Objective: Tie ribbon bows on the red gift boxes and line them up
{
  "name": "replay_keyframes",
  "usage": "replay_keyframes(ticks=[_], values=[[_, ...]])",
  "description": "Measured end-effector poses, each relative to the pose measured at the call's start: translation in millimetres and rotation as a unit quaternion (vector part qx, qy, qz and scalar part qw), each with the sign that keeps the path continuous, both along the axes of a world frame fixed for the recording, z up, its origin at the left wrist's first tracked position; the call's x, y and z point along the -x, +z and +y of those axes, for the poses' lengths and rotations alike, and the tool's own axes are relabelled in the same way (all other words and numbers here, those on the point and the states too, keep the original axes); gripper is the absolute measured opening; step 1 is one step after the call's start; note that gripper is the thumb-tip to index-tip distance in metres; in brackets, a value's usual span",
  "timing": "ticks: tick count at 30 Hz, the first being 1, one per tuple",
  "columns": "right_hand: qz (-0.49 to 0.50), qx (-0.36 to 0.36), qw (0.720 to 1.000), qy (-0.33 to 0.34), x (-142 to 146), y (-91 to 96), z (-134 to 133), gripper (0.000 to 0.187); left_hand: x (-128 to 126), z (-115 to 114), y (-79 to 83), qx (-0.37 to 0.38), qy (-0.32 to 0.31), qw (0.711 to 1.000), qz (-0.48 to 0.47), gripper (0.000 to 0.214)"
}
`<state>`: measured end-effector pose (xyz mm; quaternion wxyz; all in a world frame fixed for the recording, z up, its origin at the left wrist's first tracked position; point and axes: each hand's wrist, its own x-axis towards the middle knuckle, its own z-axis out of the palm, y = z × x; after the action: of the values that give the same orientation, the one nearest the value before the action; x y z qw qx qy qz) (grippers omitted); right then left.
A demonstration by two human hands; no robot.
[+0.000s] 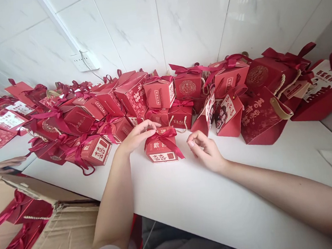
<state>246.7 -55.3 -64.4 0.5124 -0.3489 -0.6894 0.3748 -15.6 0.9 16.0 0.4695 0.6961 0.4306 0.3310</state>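
A small red gift box [160, 150] with white and gold lettering sits on the table in front of me, a dark red ribbon bow [167, 138] tied over its top. My left hand [139, 137] rests at the box's upper left edge, fingers stretched out toward the bow and not wrapped round it. To the right of the box, apart from it, my right hand [205, 152] is loosely curled, thumb close to the forefinger. Nothing shows between its fingers.
Many red gift boxes [158, 94] with bows and cord handles crowd the table [172, 194] along the tiled wall. An open cardboard box [61, 232] holding more of them stands at lower left. Another person's hand [4, 165] shows at the left edge. A socket strip [85, 61] is on the wall.
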Motion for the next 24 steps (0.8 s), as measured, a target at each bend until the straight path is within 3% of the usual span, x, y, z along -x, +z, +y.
replay_keyframes(ticks=[3,7,9,11,14,18,22,24], values=[[-0.060,-0.117,0.989,0.067,0,0.4,-5,0.024,7,1,1.7,0.012,-0.021,1.000,0.015,0.018],[-0.159,-0.281,0.929,0.181,4,-3.9,-10,0.015,10,0,3.0,0.021,-0.053,0.998,0.032,0.021],[-0.206,-0.322,0.902,0.202,6,-6.5,-11,0.033,5,-1,1.4,0.008,-0.055,0.997,0.045,0.022],[-0.234,-0.330,0.895,0.187,7,-7.9,-12,0.050,-4,-3,-0.9,-0.008,-0.051,0.997,0.063,0.022],[-0.253,-0.277,0.917,0.134,7,-6.1,-13,0.058,-16,-6,-3.8,-0.024,-0.045,0.996,0.075,0.020],[-0.245,-0.226,0.939,0.079,5,0.2,-12,0.040,-20,-5,-6.4,-0.010,-0.042,0.997,0.061,0.021],[-0.208,-0.244,0.947,-0.003,1,1.4,-5,0.022,-16,-1,-10.6,0.033,-0.030,0.999,0.027,0.024],[-0.172,-0.253,0.952,-0.011,-1,0.6,-6,0.018,-16,0,-12.9,0.059,-0.029,0.998,0.016,0.030]])
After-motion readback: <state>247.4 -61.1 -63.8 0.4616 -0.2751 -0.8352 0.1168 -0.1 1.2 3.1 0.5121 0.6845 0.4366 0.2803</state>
